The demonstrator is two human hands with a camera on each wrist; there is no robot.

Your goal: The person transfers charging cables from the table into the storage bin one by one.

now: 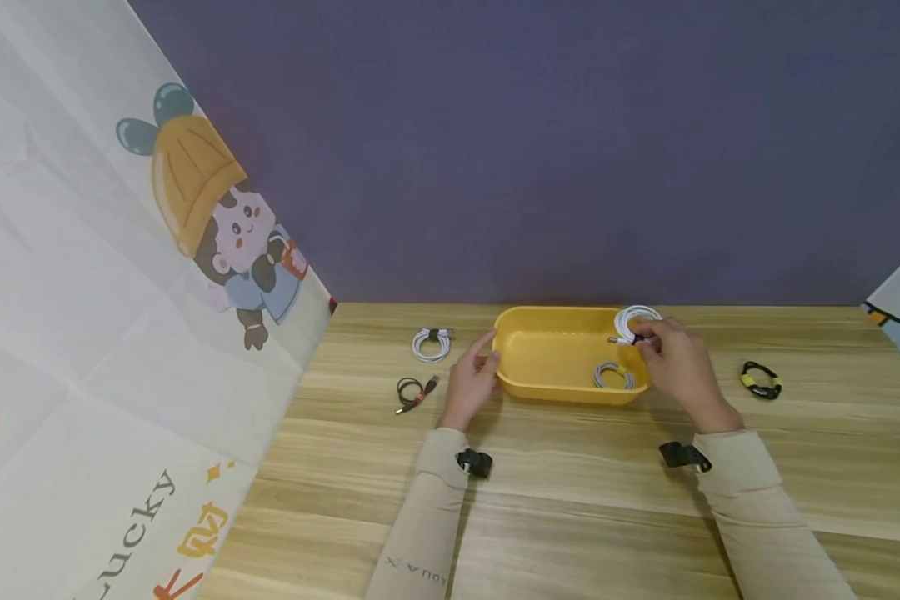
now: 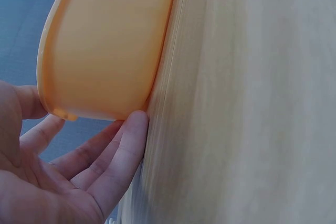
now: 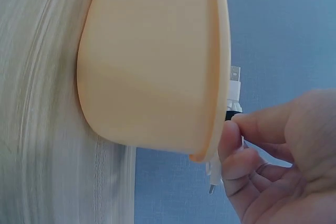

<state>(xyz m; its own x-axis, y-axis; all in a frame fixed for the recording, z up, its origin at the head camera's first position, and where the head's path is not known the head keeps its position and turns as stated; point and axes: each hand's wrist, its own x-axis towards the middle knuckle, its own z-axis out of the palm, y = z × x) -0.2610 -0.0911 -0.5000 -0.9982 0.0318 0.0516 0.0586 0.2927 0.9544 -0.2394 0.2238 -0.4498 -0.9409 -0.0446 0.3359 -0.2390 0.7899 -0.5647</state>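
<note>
A coiled white USB cable is pinched by its black tie between the thumb and fingers of my right hand, over the right end of a yellow plastic box. In the right wrist view, the cable's USB plug sticks out past the box rim. My left hand touches the box's left end, fingertips against the wall and thumb at the rim in the left wrist view. Inside the box, at its right, lies a grey coiled cable.
Left of the box, another white coiled cable and a thin black USB cable lie on the wooden table. A black cable with yellow ties lies to the right. A dark blue wall stands behind.
</note>
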